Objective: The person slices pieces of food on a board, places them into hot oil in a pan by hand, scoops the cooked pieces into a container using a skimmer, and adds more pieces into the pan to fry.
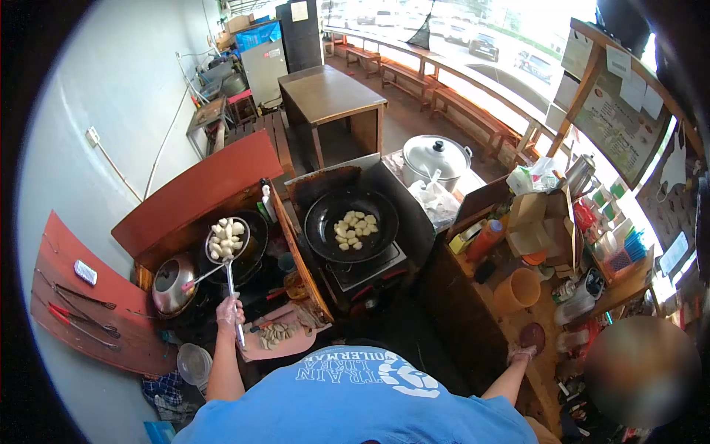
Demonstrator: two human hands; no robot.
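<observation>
My left hand (pixel 230 311), in a clear plastic glove, is closed round the long handle of a skimmer (pixel 231 274). Pale, chunky pieces of food (pixel 226 238) fill its round head, which is over a dark wok (pixel 257 248). More pale pieces (pixel 355 229) lie in a second black wok (pixel 322 240) on the middle stove. Out to the right, my gloved right hand (pixel 522 352) is at a dark red, round item (pixel 532 336) on the wooden counter; its fingers look closed on the near edge. I cannot make out whether that item is a bowl or a lid.
Greyish sliced food lies on a pink cutting board (pixel 285 345) in front of me. A metal pot (pixel 174 285) stands left of the wok. On the right counter are an orange container (pixel 516 291) and a cardboard box (pixel 542 233). A large lidded pot (pixel 436 164) stands behind.
</observation>
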